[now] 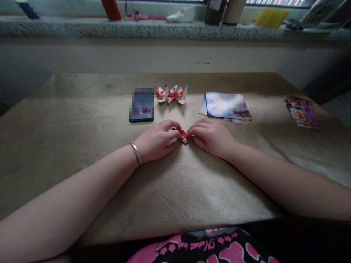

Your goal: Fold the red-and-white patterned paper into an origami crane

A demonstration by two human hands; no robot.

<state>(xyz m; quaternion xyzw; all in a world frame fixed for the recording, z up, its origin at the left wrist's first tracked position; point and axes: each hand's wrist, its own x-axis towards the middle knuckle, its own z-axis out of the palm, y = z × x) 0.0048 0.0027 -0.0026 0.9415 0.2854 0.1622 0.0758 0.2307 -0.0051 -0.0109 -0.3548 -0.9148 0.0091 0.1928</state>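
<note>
A small folded piece of red patterned paper [184,136] lies low over the table between my two hands. From its left side, my left hand [161,138] pinches it between thumb and fingers; a silver bangle is on that wrist. My right hand [210,137] grips the opposite side with its fingertips bent together. The fingertips partly hide the paper, so its full shape cannot be made out. Just beyond my hands stand folded red and white origami pieces [172,95] with pointed tips.
A dark phone [142,114] lies beyond my left hand. Past my right hand is a stack of printed sheets [227,104], with colourful packets [301,111] farther right. Along the back runs a granite sill [153,31] holding a red cylinder [112,9], bottles and a yellow sponge-like block [271,17].
</note>
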